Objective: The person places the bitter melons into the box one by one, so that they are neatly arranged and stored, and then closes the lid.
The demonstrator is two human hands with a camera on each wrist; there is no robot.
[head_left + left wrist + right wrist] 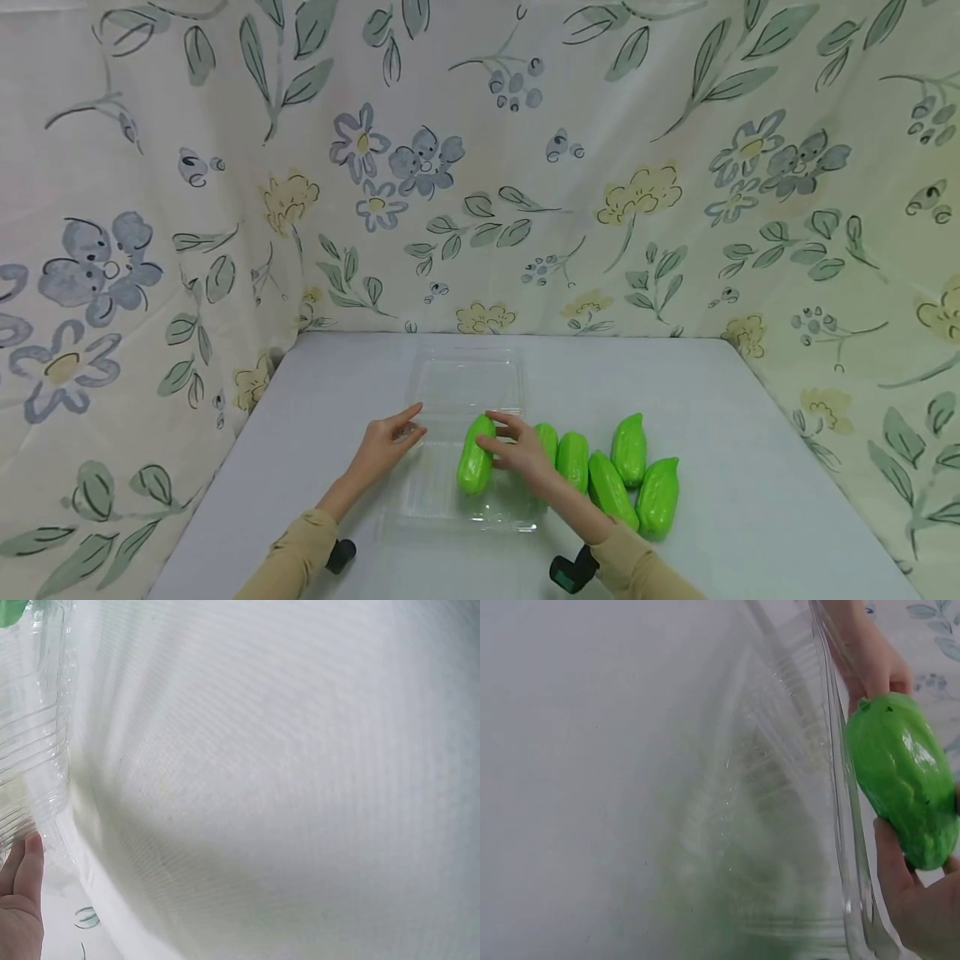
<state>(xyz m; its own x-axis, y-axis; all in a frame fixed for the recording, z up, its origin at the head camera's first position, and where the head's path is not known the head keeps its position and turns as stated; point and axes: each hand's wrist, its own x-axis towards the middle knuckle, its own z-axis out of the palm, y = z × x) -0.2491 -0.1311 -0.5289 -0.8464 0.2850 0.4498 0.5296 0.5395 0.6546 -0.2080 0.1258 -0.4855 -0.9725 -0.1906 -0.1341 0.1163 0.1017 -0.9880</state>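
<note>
My right hand (517,454) grips a glossy green papaya-like fruit (476,457) between thumb and fingers, over the near half of a clear plastic clamshell box (431,492). In the right wrist view the fruit (904,780) shows a small stem nub, and the box wall (844,802) stands beside it. My left hand (386,446) is at the box's left side, thumb and fingers apart. In the left wrist view its fingers (30,874) extend, fingertips right at the ribbed clear plastic (34,742).
Several more green fruits (630,450) lie on the white table (750,467) to the right of the box. The box's lid (468,379) lies folded back toward the far edge. A floral curtain (480,167) hangs behind and at both sides.
</note>
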